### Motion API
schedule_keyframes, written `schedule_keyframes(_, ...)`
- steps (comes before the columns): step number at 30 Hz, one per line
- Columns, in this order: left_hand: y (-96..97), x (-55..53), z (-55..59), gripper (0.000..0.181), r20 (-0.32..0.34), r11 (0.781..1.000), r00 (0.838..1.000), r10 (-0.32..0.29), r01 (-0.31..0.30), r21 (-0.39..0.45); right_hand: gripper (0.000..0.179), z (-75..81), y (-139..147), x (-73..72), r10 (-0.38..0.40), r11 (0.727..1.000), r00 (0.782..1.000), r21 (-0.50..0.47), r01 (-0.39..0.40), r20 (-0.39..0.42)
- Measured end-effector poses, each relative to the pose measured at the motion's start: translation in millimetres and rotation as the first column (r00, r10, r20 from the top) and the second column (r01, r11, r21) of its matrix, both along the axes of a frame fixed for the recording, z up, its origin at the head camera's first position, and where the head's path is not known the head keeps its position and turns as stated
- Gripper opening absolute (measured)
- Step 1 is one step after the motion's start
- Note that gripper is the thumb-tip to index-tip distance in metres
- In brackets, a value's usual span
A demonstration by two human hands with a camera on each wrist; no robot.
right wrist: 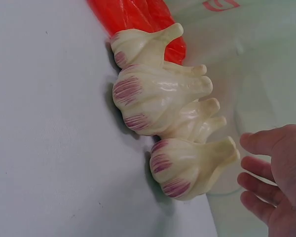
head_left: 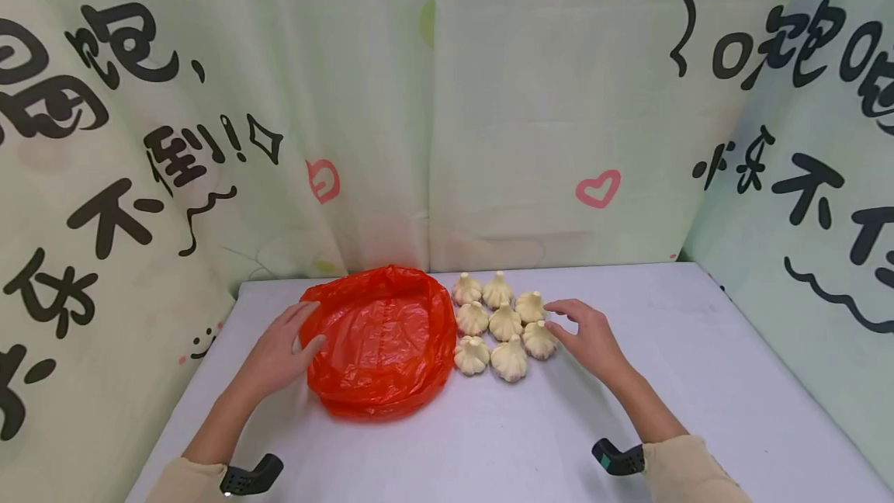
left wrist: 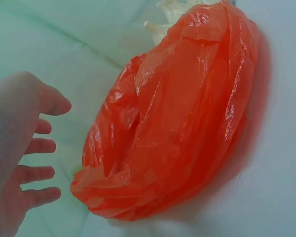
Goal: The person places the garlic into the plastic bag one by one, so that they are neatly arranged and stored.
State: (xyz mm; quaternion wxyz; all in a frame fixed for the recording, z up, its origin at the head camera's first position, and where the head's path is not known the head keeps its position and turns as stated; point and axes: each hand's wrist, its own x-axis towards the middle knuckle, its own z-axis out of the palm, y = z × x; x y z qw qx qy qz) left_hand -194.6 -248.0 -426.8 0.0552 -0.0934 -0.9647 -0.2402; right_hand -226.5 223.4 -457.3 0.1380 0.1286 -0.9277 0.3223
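- Backed and flanked by a pale green curtain printed with black lettering.
- Laid out on a white table, with everything set toward its far half.
- Left of centre, note a red plastic bag, mouth gaping upward and toward the viewer, rim folded down; placed right beside the garlic, too close to tell whether touching.
- At the bag's left rim, see the left hand: fingers loosely extended, thumb apart, gripping nothing. Overlaps the rim in the head view, yet shows a gap in the left wrist view.
- On the opposite side, just right of the garlic, see the right hand: thumb and fingers parted, palm turned toward the garlic, holding nothing.
- Between bag and right hand, count eight garlic bulbs in close rows, bases down. Nearer by far to the right hand than to the left.
- Closest of all, pick out the rightmost bulb, lying just left of the right thumb; contact impossible to confirm.
- Note the long axis: roughly upright, stem uppermost, level with the right fingertips and thus within an easy sideways pinch, by judgement.
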Motion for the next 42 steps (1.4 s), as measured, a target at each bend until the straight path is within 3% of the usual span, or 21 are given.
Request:
schedule_keyframes(28, -8.2, 0.9, -16.4, 0.057, 0.048, 0.998, 0.999, 0.016, -0.018, 0.053, 0.027, -12.3, -1.2, -3.9, 0.001, 1.0, 1.0, -0.025, -0.001, -0.006)
schedule_keyframes(42, -12.6, 0.0, -27.4, 0.055, 0.027, 0.998, 1.0, 0.014, -0.016, 0.062, 0.019, -14.3, -3.4, -5.9, 0.034, 0.999, 0.999, -0.011, -0.034, -0.015)
